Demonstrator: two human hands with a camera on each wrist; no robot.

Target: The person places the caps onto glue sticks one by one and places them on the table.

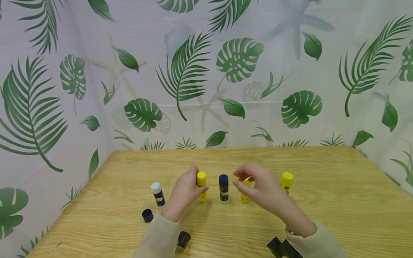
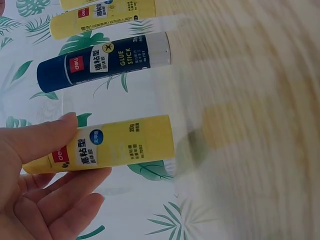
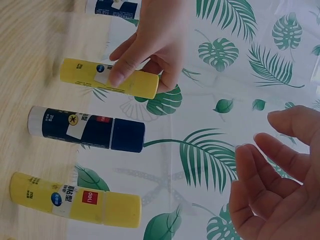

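Observation:
My left hand grips a yellow glue stick between thumb and fingers. The stick is upright, its base at or just above the tabletop; I cannot tell if they touch. Right of it stands a navy glue stick with a white base. My right hand hovers with fingers loosely bent and nothing between them, as the right wrist view confirms. Partly behind that hand is a second yellow glue stick. A third yellow glue stick stands farther right, its lower part hidden by the right arm.
At the left stands a dark glue stick with a white top. A loose navy cap lies in front of it on the wooden table. A leaf-patterned cloth hangs behind the table and along its sides.

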